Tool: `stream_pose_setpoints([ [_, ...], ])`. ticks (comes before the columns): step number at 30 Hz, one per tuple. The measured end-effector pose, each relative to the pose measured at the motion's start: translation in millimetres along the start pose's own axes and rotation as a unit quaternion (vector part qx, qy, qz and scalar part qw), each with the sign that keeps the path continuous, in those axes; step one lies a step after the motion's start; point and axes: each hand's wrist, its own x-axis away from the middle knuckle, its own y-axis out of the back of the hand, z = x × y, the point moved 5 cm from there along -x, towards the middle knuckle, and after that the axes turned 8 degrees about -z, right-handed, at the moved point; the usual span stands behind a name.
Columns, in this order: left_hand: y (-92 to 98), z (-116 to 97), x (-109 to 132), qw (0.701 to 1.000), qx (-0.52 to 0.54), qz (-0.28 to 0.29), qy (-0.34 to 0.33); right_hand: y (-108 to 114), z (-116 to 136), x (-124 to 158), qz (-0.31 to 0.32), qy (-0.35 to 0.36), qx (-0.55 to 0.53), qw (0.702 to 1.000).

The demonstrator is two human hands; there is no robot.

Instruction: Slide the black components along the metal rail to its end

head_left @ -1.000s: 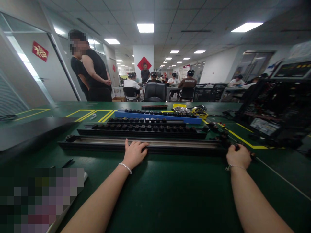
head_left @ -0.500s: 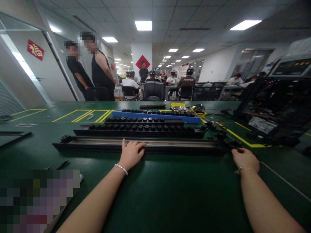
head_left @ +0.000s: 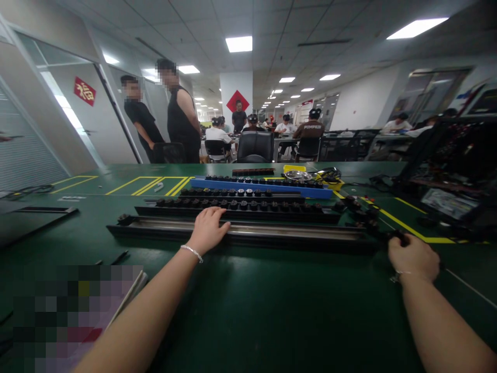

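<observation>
Green matting covers the worktable [head_left: 272, 305] in the head view, and across it lies a long black rail [head_left: 295, 234] with a bright metal channel running its length. The left hand [head_left: 207, 228] rests palm down on the rail left of its middle, fingers spread loosely over the channel and gripping nothing. The right hand [head_left: 413, 256] sits well apart from it, just past the rail's right end, with its fingers curled closed around a small black piece [head_left: 398, 237] that pokes out above the knuckles. A loose line of black pieces [head_left: 363, 212] trails away from there toward the back. Behind the rail lies a black strip of round caps [head_left: 272, 207], then a second shorter one, then a blue strip [head_left: 264, 186] carrying more caps. Two people [head_left: 180, 124] stand beyond the table's far left edge.
</observation>
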Motion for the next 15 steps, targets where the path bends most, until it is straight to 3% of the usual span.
stream_pose_setpoints([
  [1, 5.3, 10.9, -9.3, 1.000, -0.028, -0.005, 0.004, 3.1, 0.4, 2.6, 0.001, -0.029, -0.010, 1.000],
  [3, 16.7, 40.5, -25.9, 0.996, -0.083, -0.003, 0.026, 14.0, 14.7, 8.9, -0.031, -0.014, -0.036, 0.999],
  [6, 35.5, 101.8, -35.0, 0.980, -0.173, 0.003, 0.100, 22.7, 56.5, 24.3, -0.035, 0.107, -0.082, 0.990],
  [10, 55.2, 187.7, -11.4, 0.942, -0.233, 0.028, 0.239, 13.7, 105.2, 51.1, 0.010, 0.268, -0.094, 0.959],
  [12, 61.0, 223.2, 7.0, 0.917, -0.226, 0.041, 0.326, 6.9, 112.0, 57.2, 0.020, 0.275, -0.073, 0.959],
  [15, 58.6, 259.3, 25.8, 0.897, -0.200, 0.091, 0.384, 1.4, 111.9, 59.4, 0.029, 0.281, -0.061, 0.957],
])
